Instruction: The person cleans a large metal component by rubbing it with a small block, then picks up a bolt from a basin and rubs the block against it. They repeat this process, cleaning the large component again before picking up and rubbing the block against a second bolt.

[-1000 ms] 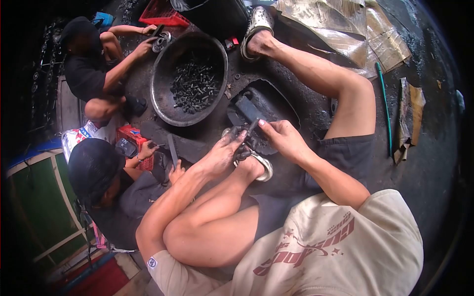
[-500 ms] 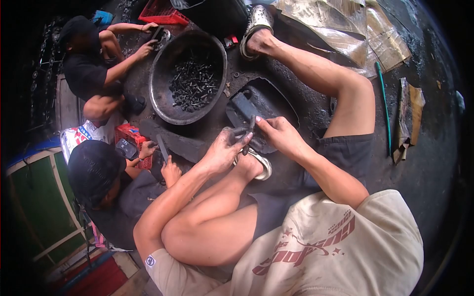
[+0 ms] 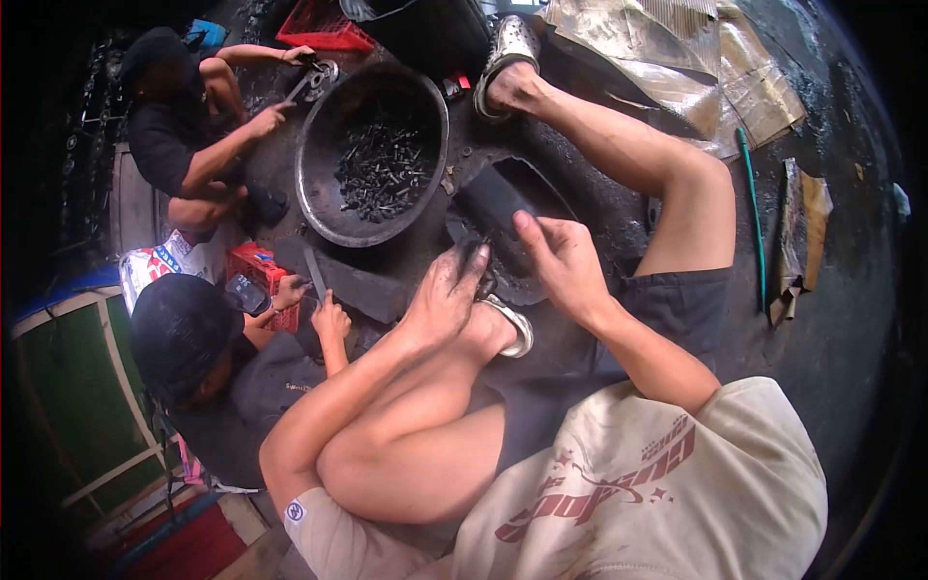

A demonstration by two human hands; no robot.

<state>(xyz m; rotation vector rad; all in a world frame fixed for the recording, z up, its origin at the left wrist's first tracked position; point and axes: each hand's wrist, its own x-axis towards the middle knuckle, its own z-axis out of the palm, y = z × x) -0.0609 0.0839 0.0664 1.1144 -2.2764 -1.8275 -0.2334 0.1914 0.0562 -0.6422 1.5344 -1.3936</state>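
Observation:
My left hand (image 3: 447, 295), its fingertips blackened, is closed around a small dark part (image 3: 489, 282) whose shape is mostly hidden. Close by on the right, my right hand (image 3: 568, 263) has its thumb up and fingers curled at the near end of a dark, flat, blade-like tool (image 3: 498, 200). The tool's wide face points away from me over a dark shallow tray (image 3: 551, 198) on the floor. Beyond my left hand stands a large metal basin (image 3: 302, 155) with many small dark bolt-like pieces (image 3: 385, 169) in it.
Two people in dark clothes (image 3: 155, 130) work at left; the nearer one's hand holds a flat tool (image 3: 315, 274). Red crates (image 3: 324, 27), a black bucket (image 3: 425, 34), cardboard (image 3: 677, 58) and a green stick (image 3: 750, 213) lie around. My sandalled foot (image 3: 512, 48) is beyond the tray.
My hands have moved apart, the right one shifting right and slightly down. The flat tool has swung right and tilted. My left hand has dipped a little.

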